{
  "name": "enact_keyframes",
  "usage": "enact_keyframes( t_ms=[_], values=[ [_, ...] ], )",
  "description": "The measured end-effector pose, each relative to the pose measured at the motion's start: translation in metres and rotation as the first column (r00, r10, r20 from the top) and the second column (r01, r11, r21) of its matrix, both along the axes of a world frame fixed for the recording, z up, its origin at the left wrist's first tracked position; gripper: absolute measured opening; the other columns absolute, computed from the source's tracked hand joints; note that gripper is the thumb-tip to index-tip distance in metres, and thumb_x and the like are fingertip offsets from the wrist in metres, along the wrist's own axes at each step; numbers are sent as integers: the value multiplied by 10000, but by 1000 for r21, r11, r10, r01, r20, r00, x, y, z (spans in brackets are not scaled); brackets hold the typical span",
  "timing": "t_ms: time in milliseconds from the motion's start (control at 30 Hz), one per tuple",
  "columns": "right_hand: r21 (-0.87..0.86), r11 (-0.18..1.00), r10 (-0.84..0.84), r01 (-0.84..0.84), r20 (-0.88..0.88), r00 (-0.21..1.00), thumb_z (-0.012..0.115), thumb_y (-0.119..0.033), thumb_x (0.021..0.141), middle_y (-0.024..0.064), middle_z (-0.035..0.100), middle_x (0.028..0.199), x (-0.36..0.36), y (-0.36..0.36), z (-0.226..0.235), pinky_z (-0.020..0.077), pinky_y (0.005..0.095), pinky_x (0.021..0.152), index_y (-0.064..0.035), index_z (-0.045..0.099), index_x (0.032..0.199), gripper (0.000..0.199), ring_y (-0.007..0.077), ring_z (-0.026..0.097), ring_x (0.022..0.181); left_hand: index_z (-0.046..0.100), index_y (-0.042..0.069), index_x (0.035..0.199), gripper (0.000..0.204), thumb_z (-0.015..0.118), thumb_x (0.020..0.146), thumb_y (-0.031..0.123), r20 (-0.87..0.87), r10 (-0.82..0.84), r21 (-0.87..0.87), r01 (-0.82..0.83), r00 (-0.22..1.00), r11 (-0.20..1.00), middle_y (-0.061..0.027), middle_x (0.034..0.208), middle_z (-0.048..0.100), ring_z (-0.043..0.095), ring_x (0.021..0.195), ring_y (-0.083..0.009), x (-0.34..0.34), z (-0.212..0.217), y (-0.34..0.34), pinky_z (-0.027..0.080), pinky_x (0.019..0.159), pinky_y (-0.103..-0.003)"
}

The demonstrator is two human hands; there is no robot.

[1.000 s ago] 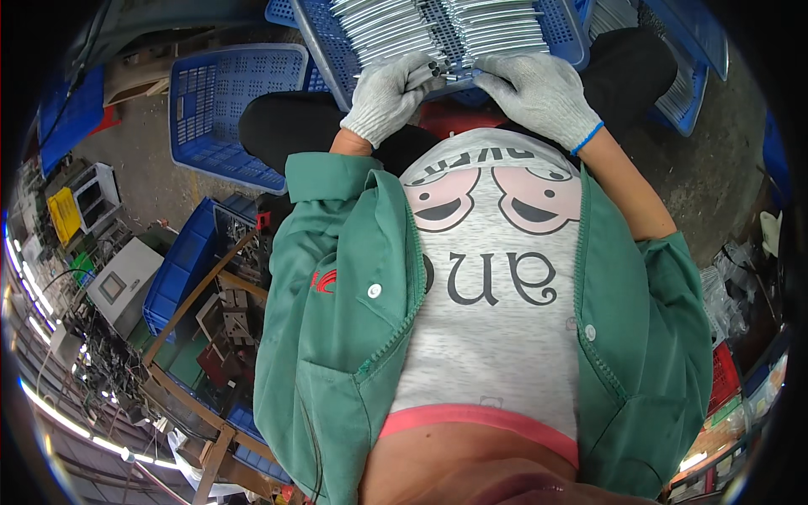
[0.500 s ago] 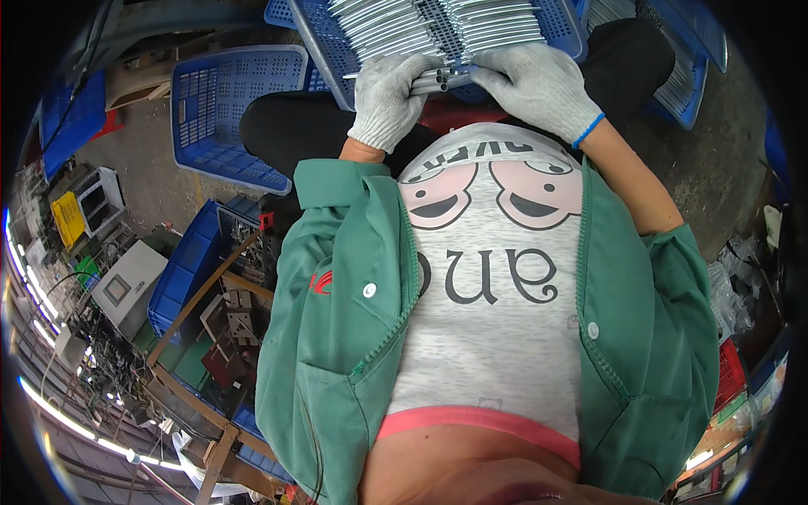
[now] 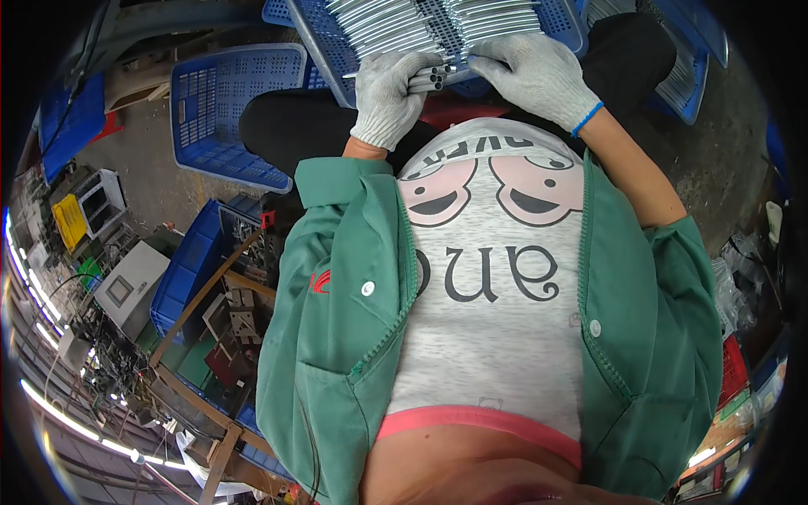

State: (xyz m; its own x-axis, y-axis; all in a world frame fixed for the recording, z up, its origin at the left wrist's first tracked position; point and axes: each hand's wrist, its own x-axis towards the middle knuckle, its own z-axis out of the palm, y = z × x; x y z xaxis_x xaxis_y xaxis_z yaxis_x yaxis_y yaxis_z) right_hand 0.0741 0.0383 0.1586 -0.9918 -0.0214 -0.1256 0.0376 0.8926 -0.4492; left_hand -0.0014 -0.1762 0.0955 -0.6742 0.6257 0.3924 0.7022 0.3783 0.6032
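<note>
My gloved left hand (image 3: 389, 97) is closed around a small bundle of thin grey metal tubes (image 3: 427, 79), their open ends pointing right. Beside it, my gloved right hand (image 3: 543, 82) is closed at the near edge of a blue perforated crate (image 3: 562, 32). Its thumb and fingertips come together a short way from the tube ends; whatever they pinch, if anything, is hidden. Beyond both hands, shiny metal tubes (image 3: 492, 21) lie in two stacked rows inside this crate.
Another blue crate (image 3: 236, 126) stands on the floor to the left. At the far right, a further blue crate (image 3: 686, 93) contains metal rods. A light grey box with a small screen (image 3: 126, 282) and a wooden frame (image 3: 194, 316) are on the left. My dark-trousered knees flank the near crate.
My right hand has drawn slightly away from the tube ends, widening the gap. My left hand keeps its hold on the bundle, almost in place.
</note>
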Motion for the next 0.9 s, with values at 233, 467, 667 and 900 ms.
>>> enact_keyframes(
  t_ms=[233,467,667,900],
  values=[
    [5,998,68,-69,109,992,597,-390,926,76,752,867,2,-2,0,549,366,611,-129,786,977,327,273,689,681,736,176,947,219,721,736,122,-13,35,19,-35,999,999,45,716,658,574,623,-166,0,-11,-1,430,781,-293],
    [-109,991,-54,79,213,975,606,-384,926,79,748,830,-11,0,9,523,369,631,-98,762,1083,362,276,679,681,744,143,1030,297,706,751,51,37,63,-127,-58,997,990,-14,838,742,658,698,-217,-7,-11,0,506,739,-326],
    [-6,997,-76,77,79,994,624,-380,912,95,754,897,-3,8,-23,529,343,653,-69,755,1102,387,251,683,707,726,157,1102,266,683,840,172,128,200,-348,-145,971,926,-51,849,740,681,729,-262,-23,-55,-6,524,694,-364],
    [-583,812,106,40,213,971,691,-288,842,105,742,937,6,28,-19,529,301,717,-14,759,1070,362,201,644,728,714,204,1167,290,648,887,241,264,318,-426,-186,911,886,-49,938,760,709,805,-300,-31,-50,-15,541,710,-372]
  ],
)
